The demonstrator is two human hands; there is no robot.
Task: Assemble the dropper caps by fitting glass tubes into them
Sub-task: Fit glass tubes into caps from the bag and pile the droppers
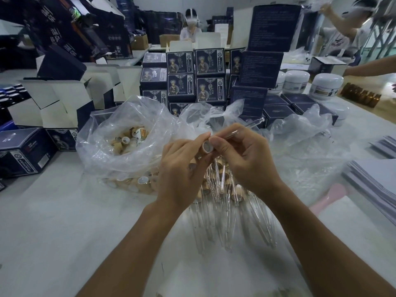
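My left hand (182, 166) holds a tan dropper cap (207, 146) between thumb and fingers, its open mouth turned toward me. My right hand (242, 155) pinches a clear glass tube (244, 128) that slants up to the right, its near end close to the cap's mouth. Below both hands lies a pile of assembled droppers (222, 189) with tubes pointing toward me. Loose tan caps (128, 140) fill a clear plastic bag at the left.
Stacked dark blue product boxes (192, 78) stand behind the bags. Open white cartons (64, 99) sit at the left, white jars (325, 86) and brown bottles (360, 96) at the right. Grey card sheets (377, 179) lie at the right edge. Other people work at the back.
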